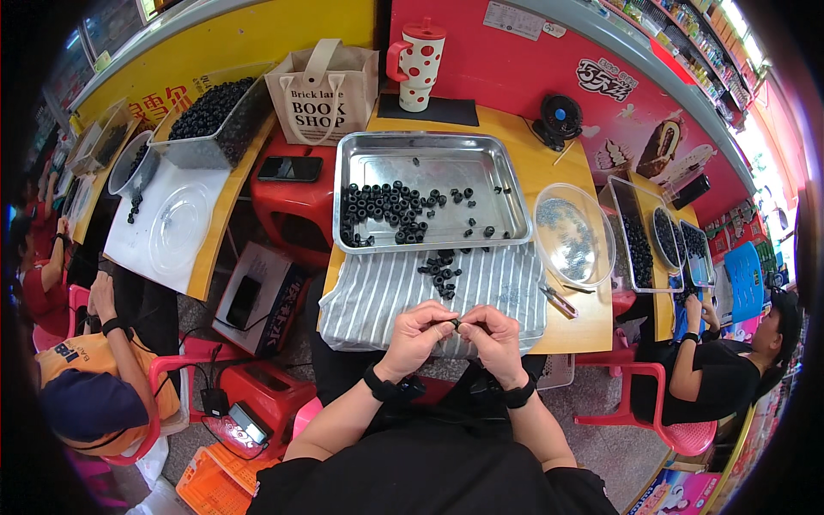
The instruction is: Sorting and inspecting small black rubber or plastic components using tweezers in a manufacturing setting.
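Observation:
My left hand (pixel 416 339) and my right hand (pixel 495 341) meet over the near edge of a grey striped cloth (pixel 369 296). Thumbs and fingertips of both pinch one small black part (pixel 455 324); the fingers mostly cover it. Just beyond lies a loose pile of small black ring-like parts (pixel 440 275) on the cloth. A metal tray (pixel 463 159) stands behind, with many more black parts (pixel 373 204) gathered at its left and a few scattered to the right. A round clear tub (pixel 611 245) with tiny shiny pieces sits right of the cloth.
A small hand tool (pixel 562 303) lies by the tub. Behind the tray stand a dotted tumbler (pixel 421 69), a canvas bag (pixel 330 94) and a black fan (pixel 558 120). A phone (pixel 290 169) rests on a red stool. People sit left (pixel 103 369) and right (pixel 712 360) at tables with black parts.

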### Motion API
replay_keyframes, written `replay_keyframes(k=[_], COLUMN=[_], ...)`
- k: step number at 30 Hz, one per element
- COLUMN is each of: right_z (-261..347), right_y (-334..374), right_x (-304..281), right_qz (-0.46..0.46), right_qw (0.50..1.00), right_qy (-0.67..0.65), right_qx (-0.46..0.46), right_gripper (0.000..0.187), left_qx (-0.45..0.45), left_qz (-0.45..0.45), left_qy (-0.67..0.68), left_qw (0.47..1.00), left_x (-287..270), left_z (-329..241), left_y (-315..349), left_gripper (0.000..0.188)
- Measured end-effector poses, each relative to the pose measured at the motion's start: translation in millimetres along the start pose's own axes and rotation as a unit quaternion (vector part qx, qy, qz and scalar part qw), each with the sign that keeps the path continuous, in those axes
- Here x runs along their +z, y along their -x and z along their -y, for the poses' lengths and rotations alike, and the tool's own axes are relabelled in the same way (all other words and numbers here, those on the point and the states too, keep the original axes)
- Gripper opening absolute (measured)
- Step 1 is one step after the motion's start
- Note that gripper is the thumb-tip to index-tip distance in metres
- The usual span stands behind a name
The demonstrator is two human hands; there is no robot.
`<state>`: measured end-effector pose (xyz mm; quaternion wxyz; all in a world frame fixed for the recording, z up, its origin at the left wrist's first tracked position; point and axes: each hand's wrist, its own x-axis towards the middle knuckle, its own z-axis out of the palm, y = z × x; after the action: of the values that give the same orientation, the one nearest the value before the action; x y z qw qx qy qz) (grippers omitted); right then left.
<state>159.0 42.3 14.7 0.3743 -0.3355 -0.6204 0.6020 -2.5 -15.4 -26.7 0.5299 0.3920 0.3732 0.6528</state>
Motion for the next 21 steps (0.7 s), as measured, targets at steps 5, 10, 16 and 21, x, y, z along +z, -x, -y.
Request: replay_keyframes(k=[5, 10, 16, 21], right_z=[1, 4, 9, 14], right_y=[-4, -10, -12, -10], right_x=[0, 3, 8, 12], right_qz=[0.008, 0.009, 0.002, -0.016], right_qw=[1.0, 1.0, 1.0, 0.999], right_qy=[0.011, -0.002, -0.01, 0.052], right_qx=[0.005, -0.007, 0.012, -0.005], right_gripper=[0.005, 0.008, 0.015, 0.018], left_qx=[-0.029, -0.052, -0.12, -0.186], left_qz=[0.019, 0.047, 0.09, 0.123], left_qy=[0.052, 0.015, 0.212, 0.265], left_qw=[0.998, 0.997, 0.966, 0.938], left_x=[-4, -5, -12, -20], left_z=[3, -4, -4, -3], left_y=[-3, -6, -5, -8], left_gripper=[0.019, 0.024, 0.032, 0.037])
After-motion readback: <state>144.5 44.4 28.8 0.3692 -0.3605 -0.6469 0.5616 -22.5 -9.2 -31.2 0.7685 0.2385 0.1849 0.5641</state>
